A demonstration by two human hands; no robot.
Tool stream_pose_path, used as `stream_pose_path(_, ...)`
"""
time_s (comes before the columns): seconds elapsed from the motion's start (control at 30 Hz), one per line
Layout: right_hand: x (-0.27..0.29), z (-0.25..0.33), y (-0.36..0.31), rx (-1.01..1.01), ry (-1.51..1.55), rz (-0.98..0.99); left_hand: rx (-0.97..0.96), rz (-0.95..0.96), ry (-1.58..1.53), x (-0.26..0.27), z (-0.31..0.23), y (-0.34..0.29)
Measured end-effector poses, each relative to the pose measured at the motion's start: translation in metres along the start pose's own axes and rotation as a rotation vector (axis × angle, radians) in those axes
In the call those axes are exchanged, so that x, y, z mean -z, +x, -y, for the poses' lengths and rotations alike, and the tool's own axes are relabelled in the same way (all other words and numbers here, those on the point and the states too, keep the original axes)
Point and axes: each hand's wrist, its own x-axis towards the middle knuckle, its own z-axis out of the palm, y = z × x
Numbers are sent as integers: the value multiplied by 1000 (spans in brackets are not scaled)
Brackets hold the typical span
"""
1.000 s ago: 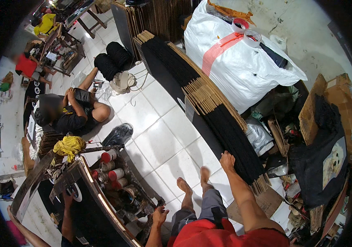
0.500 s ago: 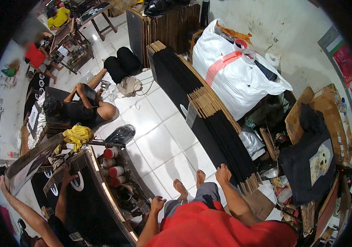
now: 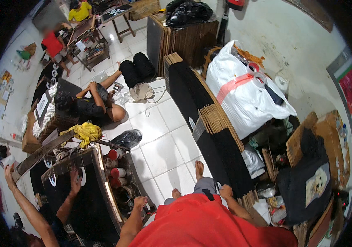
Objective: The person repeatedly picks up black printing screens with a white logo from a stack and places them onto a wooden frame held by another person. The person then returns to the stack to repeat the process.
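Observation:
My left hand (image 3: 141, 201) hangs in front of me with its fingers loosely curled and nothing seen in them. It is beside the rack of red-lidded jars (image 3: 118, 182), apart from them as far as I can tell. My right hand (image 3: 226, 191) is curled closed at the near end of a long row of black cloth-covered boards (image 3: 221, 152); whether it touches them I cannot tell. No object shows in it. At the left, another person's hands (image 3: 75, 181) are over a framed printing screen (image 3: 97, 181) and a raised frame (image 3: 44, 152).
A person (image 3: 89, 103) sits on the tiled floor (image 3: 157, 127) by a black plastic bundle (image 3: 127, 138). A large white sack (image 3: 241, 90) stands behind the boards at right. Dark cloth with a dog picture (image 3: 303, 181) hangs at far right. Two more people (image 3: 54, 44) are in the back.
The view has shifted and I have stepped, with one foot now farther forward. Both my hands sit lower in the picture. The other person's raised frame has tilted lower.

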Motion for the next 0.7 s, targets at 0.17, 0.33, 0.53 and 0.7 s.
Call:
stream_pose_path(0.17, 18, 1, 88, 93, 22, 247, 9, -24, -141, -54, -60, -16)
stream_pose_path(0.33, 58, 42, 199, 353, 1, 171, -150, -50, -197, -129, -116, -29)
stream_pose_path(0.53, 113, 126, 295, 512, 287, 17, -181, -212, -113, -160, -102, -36)
stream_pose_path(0.7, 139, 175, 281, 289, 538, 197, 169, -124, -179, -148, -41, -23)
